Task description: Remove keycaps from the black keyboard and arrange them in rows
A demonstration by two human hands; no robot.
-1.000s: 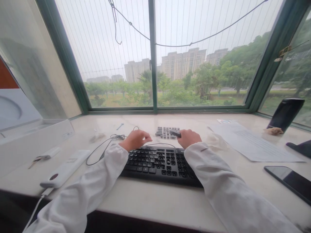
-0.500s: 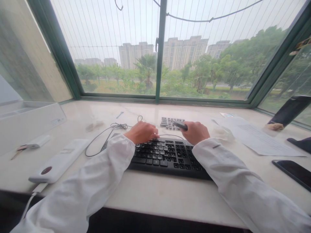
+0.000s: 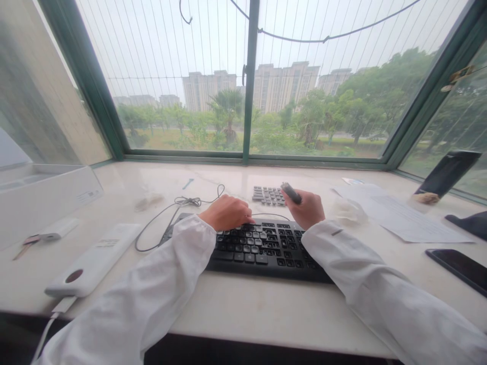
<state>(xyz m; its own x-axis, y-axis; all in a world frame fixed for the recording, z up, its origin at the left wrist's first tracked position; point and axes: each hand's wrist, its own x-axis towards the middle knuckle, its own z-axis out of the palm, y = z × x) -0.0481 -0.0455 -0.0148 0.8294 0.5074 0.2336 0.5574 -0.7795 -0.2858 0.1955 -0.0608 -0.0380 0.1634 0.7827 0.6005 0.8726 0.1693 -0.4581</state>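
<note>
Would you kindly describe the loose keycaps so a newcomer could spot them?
Below the big window, find the black keyboard on the pale counter. Beyond its far edge, just left of the right hand, lie the loose keycaps in rows. Unlike the keyboard's own keys, they lie directly on the counter.

keyboard [image 3: 262, 249] partly behind sleeves [image 3: 353, 258], phone [image 3: 462, 268], box [image 3: 49, 195] cut off

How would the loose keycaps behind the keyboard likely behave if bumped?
The loose keycaps are probably light, each being a small separate piece. They would likely scatter out of their rows, since nothing visible joins them. Their blocky shapes suggest sliding rather than rolling across the smooth-looking countertop.
</note>
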